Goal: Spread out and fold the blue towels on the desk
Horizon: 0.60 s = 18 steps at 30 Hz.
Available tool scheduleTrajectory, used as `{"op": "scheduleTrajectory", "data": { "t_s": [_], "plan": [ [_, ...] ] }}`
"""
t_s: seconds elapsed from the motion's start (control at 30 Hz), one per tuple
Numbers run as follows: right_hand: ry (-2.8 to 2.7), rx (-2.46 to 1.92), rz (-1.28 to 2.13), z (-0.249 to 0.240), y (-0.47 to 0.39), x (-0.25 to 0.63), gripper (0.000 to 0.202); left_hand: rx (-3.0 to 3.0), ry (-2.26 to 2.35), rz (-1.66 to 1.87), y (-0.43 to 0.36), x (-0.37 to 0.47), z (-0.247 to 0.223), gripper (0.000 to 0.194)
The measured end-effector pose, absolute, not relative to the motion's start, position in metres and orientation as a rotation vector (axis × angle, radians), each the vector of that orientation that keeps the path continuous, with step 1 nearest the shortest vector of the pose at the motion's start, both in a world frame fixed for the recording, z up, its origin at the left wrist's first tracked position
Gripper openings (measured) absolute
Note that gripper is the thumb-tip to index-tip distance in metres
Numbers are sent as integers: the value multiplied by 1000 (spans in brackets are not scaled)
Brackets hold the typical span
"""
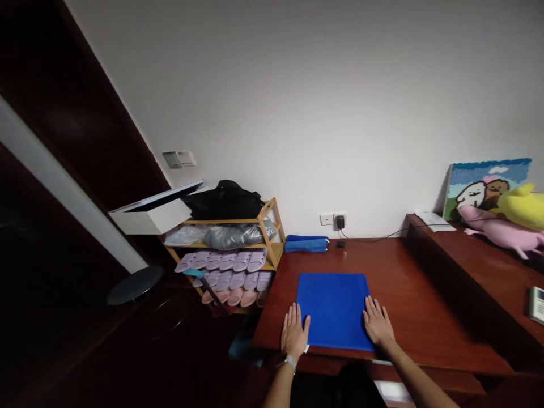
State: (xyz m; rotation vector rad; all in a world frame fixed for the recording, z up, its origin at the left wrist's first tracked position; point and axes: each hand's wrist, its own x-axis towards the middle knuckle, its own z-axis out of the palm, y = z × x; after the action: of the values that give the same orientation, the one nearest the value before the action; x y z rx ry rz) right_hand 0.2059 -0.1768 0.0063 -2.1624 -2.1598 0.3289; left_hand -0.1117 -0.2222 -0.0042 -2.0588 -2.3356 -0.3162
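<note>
A blue cloth (334,311) lies spread flat on the reddish-brown wooden table (408,300), with a small white tag at its near left corner. My left hand (295,331) rests flat at the cloth's left edge, fingers stretched out and thumb on the cloth. At the right edge, my right hand (378,323) lies flat with its fingers extended, partly over the cloth. Neither hand grips anything. A band sits on my left wrist.
Folded blue cloths (306,244) lie at the table's back left, near a plugged-in black charger (340,222). A wooden shoe rack (276,255) with several slippers stands to the left. On the raised right surface are a pink plush toy (501,226) and a yellow plush toy (525,207).
</note>
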Motion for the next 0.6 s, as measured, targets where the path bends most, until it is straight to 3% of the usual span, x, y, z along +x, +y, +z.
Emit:
{"op": "scheduleTrajectory", "data": {
  "t_s": [0.43,0.6],
  "plan": [
    [-2122,-2053,212,-16,-243,207,66,-2058,-2386,-281,-217,-112,4,78],
    [-2098,-2023,224,-12,-241,204,65,-2156,-2102,-468,-220,-46,19,68]
  ]
}}
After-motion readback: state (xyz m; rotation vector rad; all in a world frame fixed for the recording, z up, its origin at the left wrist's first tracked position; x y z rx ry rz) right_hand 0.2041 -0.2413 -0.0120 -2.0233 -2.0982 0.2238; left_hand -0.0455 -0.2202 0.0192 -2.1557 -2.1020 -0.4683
